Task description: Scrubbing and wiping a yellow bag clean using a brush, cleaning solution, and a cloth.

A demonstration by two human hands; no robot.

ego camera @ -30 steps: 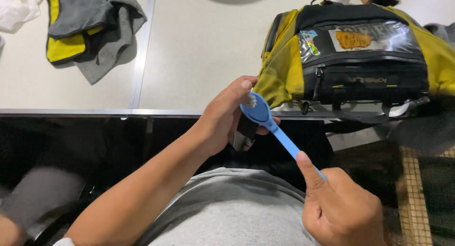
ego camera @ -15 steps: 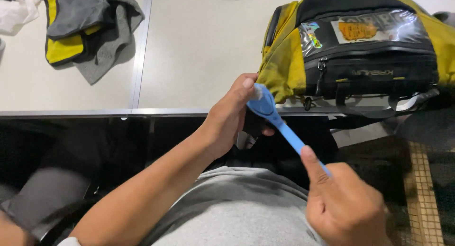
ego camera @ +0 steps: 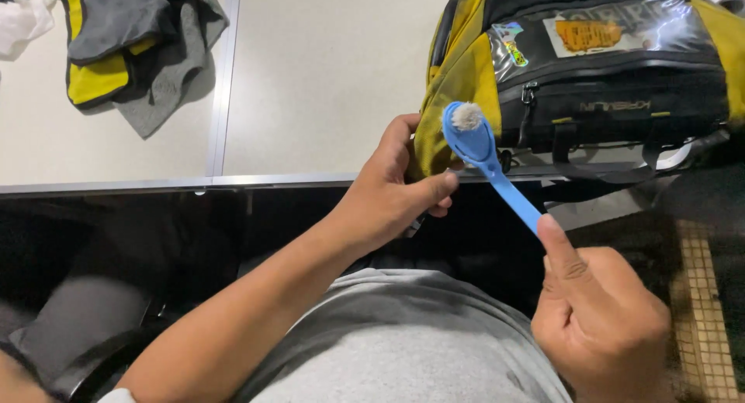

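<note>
Right hand [ego camera: 601, 325]: grip closed on the lower end of the blue brush [ego camera: 489, 166], thumb laid along the handle. The brush slants up and away from this grip; its round head carries a grey tuft of lint [ego camera: 467, 116]. Left hand [ego camera: 400, 189]: grip narrow, thumb touching beneath the head. The lint judged not yet removed. Just beyond stands a yellow-and-black backpack [ego camera: 613, 77] on the desk [ego camera: 326, 77]; a grey-yellow garment [ego camera: 128, 46] lies well apart.
</note>
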